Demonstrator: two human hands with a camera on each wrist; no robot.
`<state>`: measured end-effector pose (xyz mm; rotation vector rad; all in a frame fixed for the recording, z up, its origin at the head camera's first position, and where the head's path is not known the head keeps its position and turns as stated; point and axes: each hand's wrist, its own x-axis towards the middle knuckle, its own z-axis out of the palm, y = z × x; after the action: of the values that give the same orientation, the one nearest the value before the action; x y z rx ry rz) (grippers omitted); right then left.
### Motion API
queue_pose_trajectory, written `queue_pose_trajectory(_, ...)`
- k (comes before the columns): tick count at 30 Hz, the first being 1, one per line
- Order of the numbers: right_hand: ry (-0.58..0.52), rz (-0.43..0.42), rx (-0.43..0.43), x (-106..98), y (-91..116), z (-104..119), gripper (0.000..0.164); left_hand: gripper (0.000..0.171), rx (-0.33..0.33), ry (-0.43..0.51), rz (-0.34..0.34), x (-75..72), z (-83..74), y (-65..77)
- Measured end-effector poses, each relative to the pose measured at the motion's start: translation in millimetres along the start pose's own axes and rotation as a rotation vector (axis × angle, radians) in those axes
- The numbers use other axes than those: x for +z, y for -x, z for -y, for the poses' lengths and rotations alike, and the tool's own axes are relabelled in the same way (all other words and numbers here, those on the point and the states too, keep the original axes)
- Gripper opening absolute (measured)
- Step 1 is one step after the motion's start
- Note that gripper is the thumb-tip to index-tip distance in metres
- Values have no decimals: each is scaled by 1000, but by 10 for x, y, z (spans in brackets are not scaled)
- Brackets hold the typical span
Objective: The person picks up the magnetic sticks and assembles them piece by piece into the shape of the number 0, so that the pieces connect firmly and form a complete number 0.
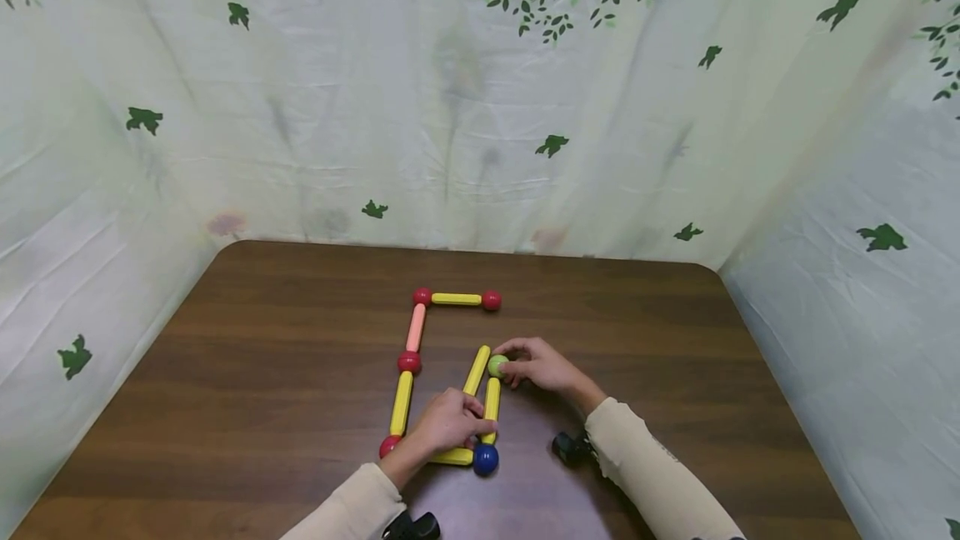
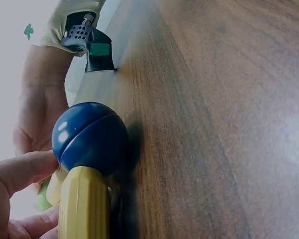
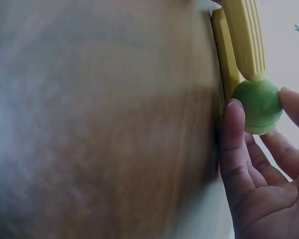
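Observation:
My right hand [image 1: 543,369] pinches a green ball [image 3: 259,105] between thumb and fingertips. The ball sits at the far end of an upright-pointing yellow rod [image 1: 492,402]. Near that rod's other end, my left hand [image 1: 448,419] grips it just beside a blue ball [image 2: 89,137]. A second yellow rod [image 1: 452,457] runs from the blue ball leftward, partly covered by the left hand. One loose-looking yellow rod [image 1: 477,367] lies slanted between the hands, its lower part hidden behind the left fingers.
On the brown table [image 1: 675,340], a chain continues up the left: a red ball [image 1: 389,445], a yellow rod [image 1: 401,403], another red ball [image 1: 408,362], a pink rod [image 1: 416,327], then a yellow rod [image 1: 456,299] between red balls. A white leaf-printed curtain [image 1: 480,173] surrounds the table.

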<state>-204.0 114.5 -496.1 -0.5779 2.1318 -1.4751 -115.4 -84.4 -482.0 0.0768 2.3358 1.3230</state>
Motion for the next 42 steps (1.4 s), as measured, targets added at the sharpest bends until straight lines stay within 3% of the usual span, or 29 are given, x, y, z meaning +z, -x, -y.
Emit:
queue_pose_trajectory(7, 36, 8, 5, 17, -1, 29, 29, 19, 0, 1, 2, -2, 0, -2)
queue_pose_trajectory(18, 195, -11, 11, 2, -67, 54, 30, 19, 0, -1, 4, 8, 25, -18)
queue_pose_trajectory(25, 385, -41, -66, -36, -184, 130, 34, 19, 0, 1, -1, 12, 29, -21)
queue_pose_trajectory(32, 554, 100, -127, 6, -365, 270, 32, 19, -2, 19, 4, 4, 36, -19)
queue_pose_trajectory(42, 733, 311, -78, 108, -624, 447, 30, 18, 4, 7, 4, 5, 37, -20)
